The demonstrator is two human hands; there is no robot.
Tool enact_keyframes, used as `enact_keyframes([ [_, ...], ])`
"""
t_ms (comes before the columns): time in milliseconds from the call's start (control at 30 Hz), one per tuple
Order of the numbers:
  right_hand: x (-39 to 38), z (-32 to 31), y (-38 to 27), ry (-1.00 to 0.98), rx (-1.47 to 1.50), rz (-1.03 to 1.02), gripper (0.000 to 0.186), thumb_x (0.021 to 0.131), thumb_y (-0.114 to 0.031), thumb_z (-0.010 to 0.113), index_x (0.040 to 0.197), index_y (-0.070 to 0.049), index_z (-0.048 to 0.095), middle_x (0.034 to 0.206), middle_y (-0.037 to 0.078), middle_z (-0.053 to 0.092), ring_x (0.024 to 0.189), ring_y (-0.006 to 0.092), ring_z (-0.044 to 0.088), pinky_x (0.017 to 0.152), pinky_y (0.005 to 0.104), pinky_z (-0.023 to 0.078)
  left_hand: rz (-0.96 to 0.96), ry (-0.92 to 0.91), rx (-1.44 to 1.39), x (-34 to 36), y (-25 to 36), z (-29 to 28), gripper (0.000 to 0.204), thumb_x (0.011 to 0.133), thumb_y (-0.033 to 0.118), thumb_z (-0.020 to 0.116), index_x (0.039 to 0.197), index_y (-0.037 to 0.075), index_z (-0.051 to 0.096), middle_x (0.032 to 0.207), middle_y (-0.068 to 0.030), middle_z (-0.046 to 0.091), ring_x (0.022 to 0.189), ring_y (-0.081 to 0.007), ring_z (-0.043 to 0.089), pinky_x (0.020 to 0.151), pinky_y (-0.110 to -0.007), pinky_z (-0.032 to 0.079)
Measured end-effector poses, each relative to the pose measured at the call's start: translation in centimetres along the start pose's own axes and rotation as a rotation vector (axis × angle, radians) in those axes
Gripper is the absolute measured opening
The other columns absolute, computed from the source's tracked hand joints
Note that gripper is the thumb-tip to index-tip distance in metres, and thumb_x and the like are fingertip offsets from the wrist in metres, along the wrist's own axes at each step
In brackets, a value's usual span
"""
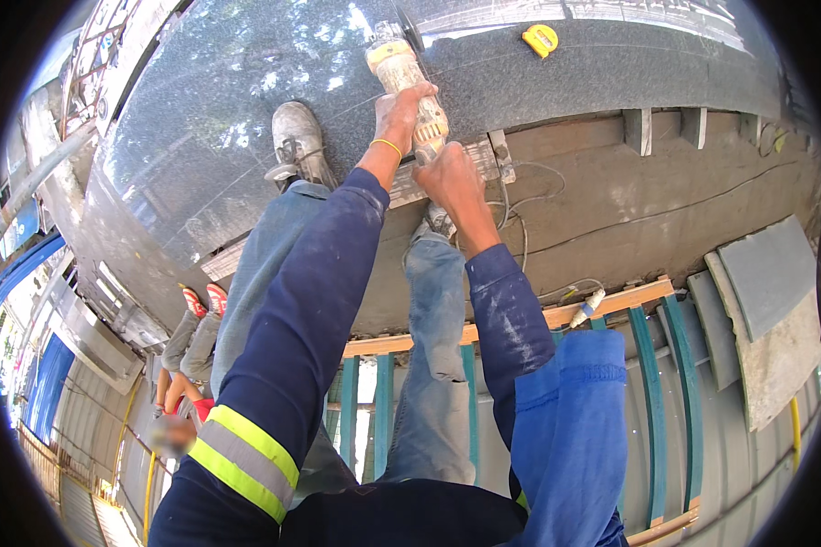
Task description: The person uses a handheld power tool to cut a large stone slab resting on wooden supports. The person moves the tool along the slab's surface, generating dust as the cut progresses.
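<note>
A dusty yellow angle grinder lies along my two arms, pointing away from me over a dark speckled stone slab. My left hand is wrapped round the middle of its body. Its rear end is in my right hand, fingers closed. At the far end the thin disc stands edge-on at the slab, near a pale line; whether it touches or spins I cannot tell. A yellow tape measure rests on the slab, to the right of the grinder.
My left shoe is on the slab, the other below its edge. A cable loops near my right leg; a plug connector lies by the teal slats. Grey slabs lean at right. Another person sits at left.
</note>
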State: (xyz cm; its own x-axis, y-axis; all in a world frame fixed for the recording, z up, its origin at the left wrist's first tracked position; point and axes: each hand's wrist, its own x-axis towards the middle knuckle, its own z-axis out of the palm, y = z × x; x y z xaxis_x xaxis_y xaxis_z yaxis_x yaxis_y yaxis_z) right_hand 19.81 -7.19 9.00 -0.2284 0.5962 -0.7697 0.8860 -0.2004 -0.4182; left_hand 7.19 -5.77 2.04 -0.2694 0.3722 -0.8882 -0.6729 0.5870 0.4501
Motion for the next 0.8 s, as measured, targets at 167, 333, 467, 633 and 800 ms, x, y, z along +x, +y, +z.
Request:
enact_keyframes([
  [167, 1.3, 0.4, -0.4, 0.020, 0.013, -0.028, 0.035, 0.077, -0.017, 0.069, 0.097, 0.011, 0.063, 0.097, 0.036, 0.069, 0.096, 0.0499, 0.068, 0.085, 0.0533, 0.054, 0.050, -0.006, 0.008, 0.9, 1.0, -0.2, 0.033, 0.078, 0.019, 0.075, 0.104, 0.003, 0.061, 0.084, -0.0097, 0.065, 0.070, -0.0237, 0.068, 0.061, -0.041, 0.060],
  [333, 3.1, 0.3, -1.4, 0.040, 0.063, -0.039, 0.042, 0.075, -0.023, 0.072, 0.098, 0.011, 0.065, 0.100, 0.036, 0.069, 0.100, 0.0495, 0.068, 0.086, 0.0520, 0.053, 0.038, 0.023, 0.043, 2.9, 2.1, -0.3, 0.034, 0.078, 0.019, 0.075, 0.104, 0.003, 0.061, 0.083, -0.0094, 0.065, 0.067, -0.0239, 0.068, 0.060, -0.042, 0.059],
  [467, 2.2, 0.2, -0.8, 0.025, 0.027, -0.038, 0.036, 0.077, -0.018, 0.069, 0.097, 0.011, 0.063, 0.098, 0.036, 0.069, 0.096, 0.0489, 0.069, 0.085, 0.0529, 0.054, 0.027, -0.002, 0.022, 2.0, 1.5, 0.1, 0.032, 0.079, 0.019, 0.075, 0.104, 0.004, 0.060, 0.082, -0.0093, 0.064, 0.067, -0.0237, 0.067, 0.059, -0.042, 0.059],
  [633, -0.2, 0.4, 0.1, 0.019, -0.013, -0.011, 0.036, 0.077, -0.017, 0.069, 0.097, 0.012, 0.062, 0.097, 0.036, 0.069, 0.095, 0.0496, 0.069, 0.085, 0.0536, 0.054, 0.016, -0.034, -0.014, 0.3, -0.8, -0.5, 0.030, 0.081, 0.019, 0.074, 0.104, 0.004, 0.061, 0.084, -0.0104, 0.065, 0.068, -0.0239, 0.068, 0.060, -0.041, 0.060],
  [800, 0.9, 0.4, 0.0, 0.040, -0.001, -0.024, 0.034, 0.078, -0.016, 0.068, 0.096, 0.012, 0.062, 0.097, 0.036, 0.068, 0.094, 0.0501, 0.069, 0.084, 0.0545, 0.054, 0.044, 0.009, 0.041, 0.7, 0.6, 0.1, 0.032, 0.081, 0.020, 0.073, 0.106, 0.004, 0.061, 0.085, -0.0103, 0.066, 0.069, -0.0239, 0.068, 0.062, -0.041, 0.060],
])
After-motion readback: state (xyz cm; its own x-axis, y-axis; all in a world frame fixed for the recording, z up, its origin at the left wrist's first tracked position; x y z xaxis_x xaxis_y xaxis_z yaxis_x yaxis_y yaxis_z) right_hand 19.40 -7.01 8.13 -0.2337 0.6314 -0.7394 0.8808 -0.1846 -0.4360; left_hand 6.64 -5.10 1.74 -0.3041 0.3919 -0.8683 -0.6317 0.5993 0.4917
